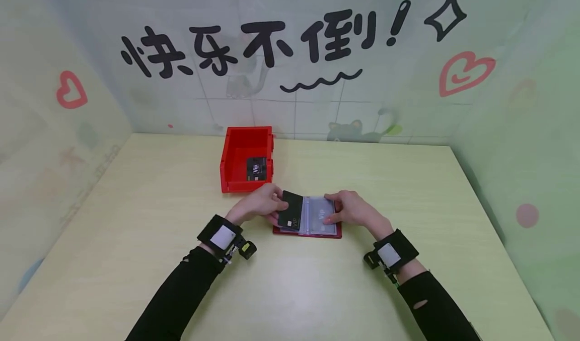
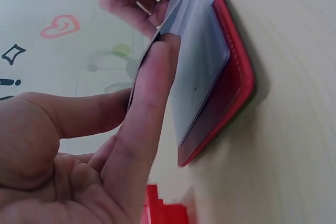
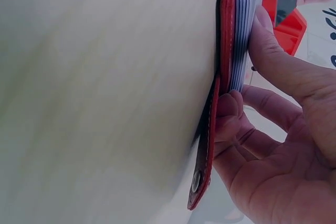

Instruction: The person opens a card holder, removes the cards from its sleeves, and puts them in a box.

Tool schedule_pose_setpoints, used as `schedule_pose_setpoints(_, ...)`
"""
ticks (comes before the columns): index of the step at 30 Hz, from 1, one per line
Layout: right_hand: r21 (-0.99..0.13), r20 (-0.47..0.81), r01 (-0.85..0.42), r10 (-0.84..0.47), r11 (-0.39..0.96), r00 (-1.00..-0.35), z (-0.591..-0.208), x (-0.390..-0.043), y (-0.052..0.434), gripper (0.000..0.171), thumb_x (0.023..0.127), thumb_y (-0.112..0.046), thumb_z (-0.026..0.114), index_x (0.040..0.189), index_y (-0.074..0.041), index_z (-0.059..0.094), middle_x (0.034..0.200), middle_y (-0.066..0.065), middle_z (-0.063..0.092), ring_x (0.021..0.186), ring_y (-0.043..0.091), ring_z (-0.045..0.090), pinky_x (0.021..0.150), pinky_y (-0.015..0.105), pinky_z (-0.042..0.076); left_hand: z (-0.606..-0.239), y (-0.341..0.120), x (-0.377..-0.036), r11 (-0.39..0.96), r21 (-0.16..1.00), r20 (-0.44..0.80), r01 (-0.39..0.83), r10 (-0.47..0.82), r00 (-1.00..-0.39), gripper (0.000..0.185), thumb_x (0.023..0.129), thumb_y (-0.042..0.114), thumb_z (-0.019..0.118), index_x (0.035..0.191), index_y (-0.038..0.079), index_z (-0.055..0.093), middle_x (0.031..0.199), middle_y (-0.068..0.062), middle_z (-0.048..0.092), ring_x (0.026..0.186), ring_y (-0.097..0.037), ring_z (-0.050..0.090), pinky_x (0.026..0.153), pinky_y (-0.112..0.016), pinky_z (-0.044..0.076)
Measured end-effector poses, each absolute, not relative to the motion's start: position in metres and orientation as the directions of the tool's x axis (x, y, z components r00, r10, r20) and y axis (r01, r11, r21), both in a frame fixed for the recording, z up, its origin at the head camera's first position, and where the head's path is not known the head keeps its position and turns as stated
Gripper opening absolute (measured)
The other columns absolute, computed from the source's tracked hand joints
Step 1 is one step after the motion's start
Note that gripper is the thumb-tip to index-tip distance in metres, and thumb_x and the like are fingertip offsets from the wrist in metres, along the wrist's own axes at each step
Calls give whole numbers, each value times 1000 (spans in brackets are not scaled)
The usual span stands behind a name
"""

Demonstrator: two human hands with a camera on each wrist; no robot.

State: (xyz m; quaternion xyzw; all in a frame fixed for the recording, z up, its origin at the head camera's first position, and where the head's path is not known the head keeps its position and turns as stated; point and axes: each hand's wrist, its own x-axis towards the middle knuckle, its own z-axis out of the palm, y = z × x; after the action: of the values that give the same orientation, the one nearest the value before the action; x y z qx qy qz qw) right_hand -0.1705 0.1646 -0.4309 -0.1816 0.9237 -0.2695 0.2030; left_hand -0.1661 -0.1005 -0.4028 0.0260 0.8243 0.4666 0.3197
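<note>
A red card holder [image 1: 310, 234] with clear plastic sleeves [image 1: 318, 215] lies spread on the table. My left hand [image 1: 262, 203] pinches a black VIP card [image 1: 292, 211] between thumb and fingers, tilted over the holder's left side. In the left wrist view the card [image 2: 137, 72] appears edge-on, above the sleeves. My right hand [image 1: 351, 207] grips the holder's right side, thumb on top of the sleeves and fingers at the edge. The right wrist view shows the stacked sleeves and the red cover's strap [image 3: 206, 150] with a metal snap.
Behind my left hand stands a red bin [image 1: 228, 159], with another black VIP card [image 1: 256, 168] inside it. The pale table [image 1: 290, 290] meets printed fabric walls [image 1: 294, 79] at the back and both sides.
</note>
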Motion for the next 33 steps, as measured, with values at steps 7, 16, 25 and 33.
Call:
schedule_pose_setpoints(7, -588, -266, -240, -464, 773, -845, -430, -170, 168, 76, 81, -23, 84, 144, 3, 51, 71, 1, 40, 70, 14, 43, 62, 24, 31, -392, -128, -166, 549, 809, -449, -212, 342, -826, 50, 100, 14, 62, 142, -3, 44, 124, -24, 64, 88, -26, 72, 70, -34, 62)
schedule_pose_setpoints(16, -593, -259, -244, -469, 768, -844, -429, -169, 168, 75, 82, -23, 84, 143, 4, 51, 71, 0, 38, 70, 15, 41, 61, 24, 30, -385, -158, -173, 485, 863, -269, -141, 206, -941, 55, 106, 14, 49, 154, -3, 29, 139, -30, 51, 115, -39, 60, 85, -38, 60)
schedule_pose_setpoints(25, -601, -258, -241, -470, 762, -844, -429, -168, 168, 74, 82, -23, 84, 143, 4, 51, 71, 0, 39, 69, 14, 41, 61, 24, 31, -385, -154, -187, 510, 858, -101, -70, 32, -994, 65, 99, 0, 45, 159, 5, 20, 153, -25, 37, 134, -38, 41, 113, -53, 42)
schedule_pose_setpoints(33, -595, -247, -257, -478, 761, -843, -430, -170, 169, 74, 82, -24, 84, 143, 4, 52, 71, 0, 39, 69, 14, 42, 61, 24, 31, -385, -145, -210, 507, 839, -189, -196, -66, -980, 72, 95, -2, 43, 158, 10, 10, 147, -27, 46, 126, -38, 46, 105, -49, 48)
